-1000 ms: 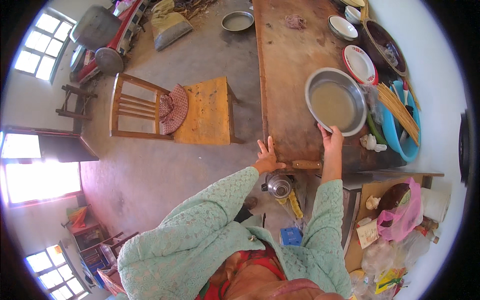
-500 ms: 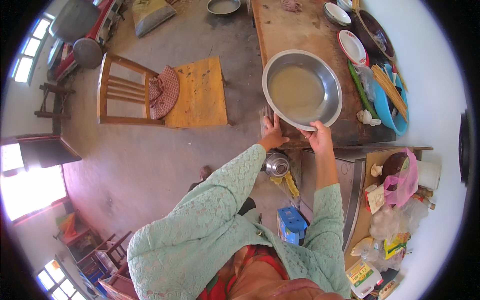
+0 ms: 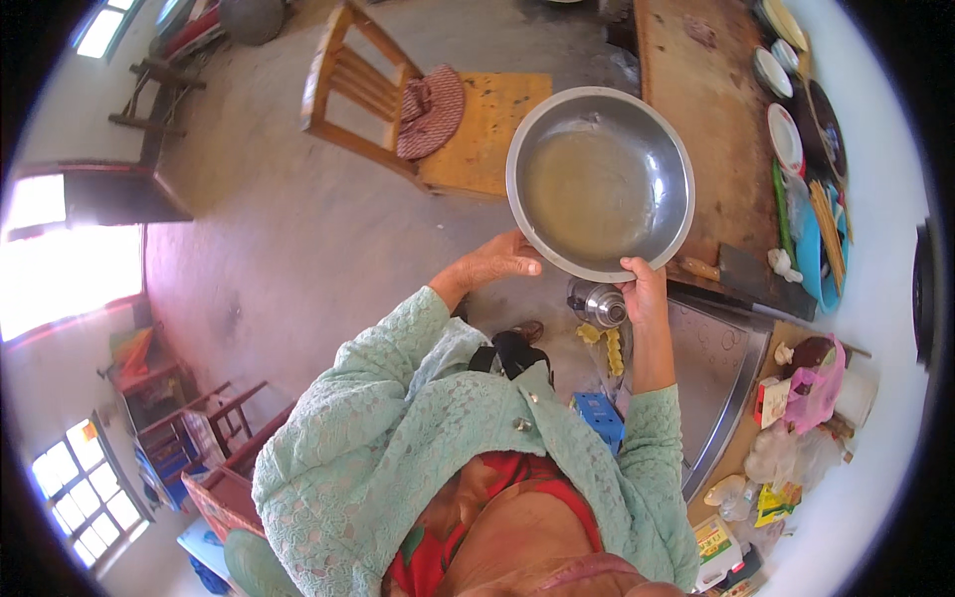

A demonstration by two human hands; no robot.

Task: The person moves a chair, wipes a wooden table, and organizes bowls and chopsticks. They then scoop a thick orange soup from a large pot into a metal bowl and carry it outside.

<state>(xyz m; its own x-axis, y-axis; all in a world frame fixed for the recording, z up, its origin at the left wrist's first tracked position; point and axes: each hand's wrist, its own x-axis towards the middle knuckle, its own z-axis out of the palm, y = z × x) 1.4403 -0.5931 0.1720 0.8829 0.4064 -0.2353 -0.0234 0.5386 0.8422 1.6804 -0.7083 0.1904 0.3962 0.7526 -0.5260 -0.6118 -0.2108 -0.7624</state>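
Upper centre of frame: metal basin [image 3: 665, 214], cloudy liquid [image 3: 577, 199]; likely stiff, weighty, slosh-prone; hold by opposite edges. Right hand [image 3: 647, 291] grips near edge; left hand [image 3: 485, 265] loosely open, contact unclear.

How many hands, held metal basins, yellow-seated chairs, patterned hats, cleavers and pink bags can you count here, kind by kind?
Hands, left hand and right hand: 2
Held metal basin: 1
Yellow-seated chair: 1
Patterned hat: 1
Cleaver: 1
Pink bag: 1
Total: 7
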